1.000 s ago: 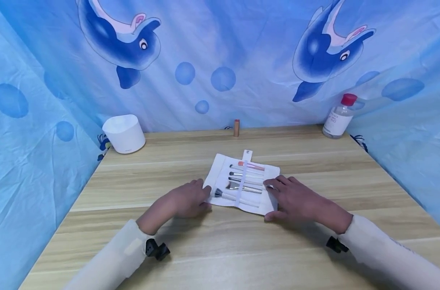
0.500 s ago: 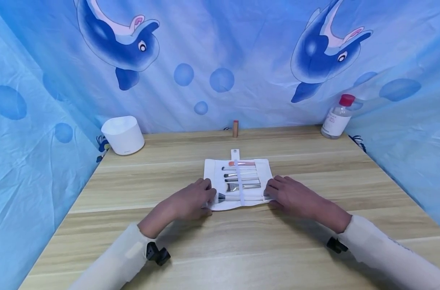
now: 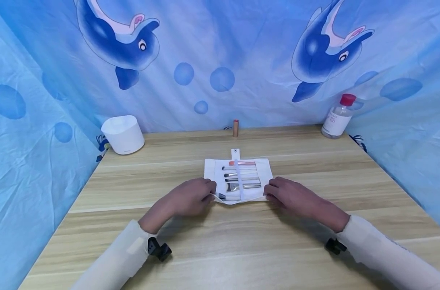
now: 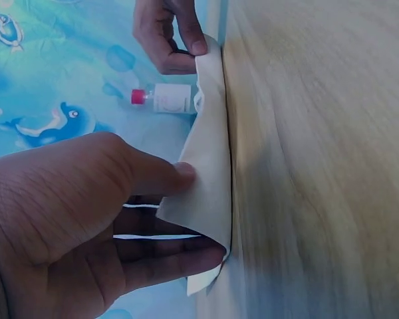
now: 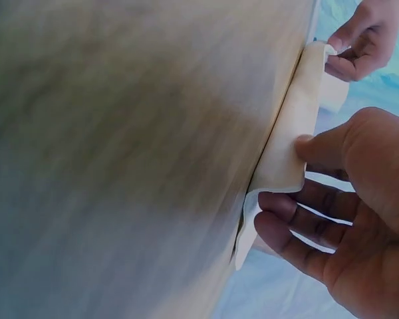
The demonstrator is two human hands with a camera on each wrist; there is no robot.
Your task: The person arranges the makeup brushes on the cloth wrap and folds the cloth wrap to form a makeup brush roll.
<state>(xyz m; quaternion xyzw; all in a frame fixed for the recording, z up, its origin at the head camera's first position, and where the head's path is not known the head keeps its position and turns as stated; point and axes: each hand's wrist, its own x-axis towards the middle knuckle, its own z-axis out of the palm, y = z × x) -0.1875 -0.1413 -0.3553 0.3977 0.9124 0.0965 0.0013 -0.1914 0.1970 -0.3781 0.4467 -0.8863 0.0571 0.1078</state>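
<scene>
A white makeup brush roll (image 3: 209, 169) lies unfolded on the table, its snap tab pointing to the back. Several makeup brushes (image 3: 245, 186) lie across it under a pale elastic band. At the near left corner my left hand (image 3: 192, 196) pinches the edge, thumb outside and fingers inside. My right hand (image 3: 290, 197) pinches the near right corner the same way. Between them the near edge (image 4: 209, 156) is lifted off the wood, as both wrist views show. It partly covers the nearest brush (image 3: 227, 197).
On the wooden table (image 3: 212, 249), a white rounded container (image 3: 123, 135) stands at the back left. A small brown tube (image 3: 236, 128) stands upright at the back middle. A clear bottle with a red cap (image 3: 337, 117) is at the back right. A blue dolphin-print curtain (image 3: 256, 52) surrounds the table.
The brush roll has turned square to the table and shifted slightly left. Both hands now grip its near corners, and the near edge has come up over the closest brush.
</scene>
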